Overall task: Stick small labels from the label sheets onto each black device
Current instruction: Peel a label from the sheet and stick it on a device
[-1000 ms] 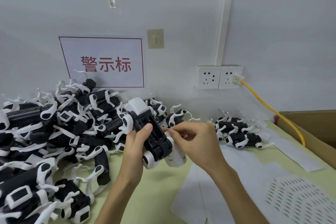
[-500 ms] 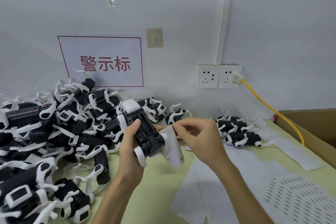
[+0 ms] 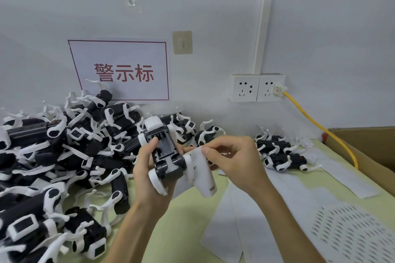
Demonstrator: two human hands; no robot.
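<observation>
My left hand (image 3: 147,168) grips a black device (image 3: 164,151) with white trim, underside up, above the table's middle. Its thumb lies on the open black compartment. My right hand (image 3: 233,160) pinches the top of a white label strip (image 3: 203,175) that hangs down beside the device's right end. A big heap of black-and-white devices (image 3: 64,156) fills the left side. A small group of devices (image 3: 280,156) lies at the back right. A label sheet with rows of small labels (image 3: 350,232) lies at the lower right.
Empty white backing sheets (image 3: 230,230) lie on the green table (image 3: 183,220) under my right arm. A cardboard box (image 3: 367,151) stands at the right edge, with a yellow cable (image 3: 316,128) running from the wall sockets (image 3: 257,87) into it. A red-lettered sign (image 3: 121,70) hangs on the wall.
My left hand has turned the device a little upright and raised it. My right hand has lifted off the device's underside and now holds the white strip beside it.
</observation>
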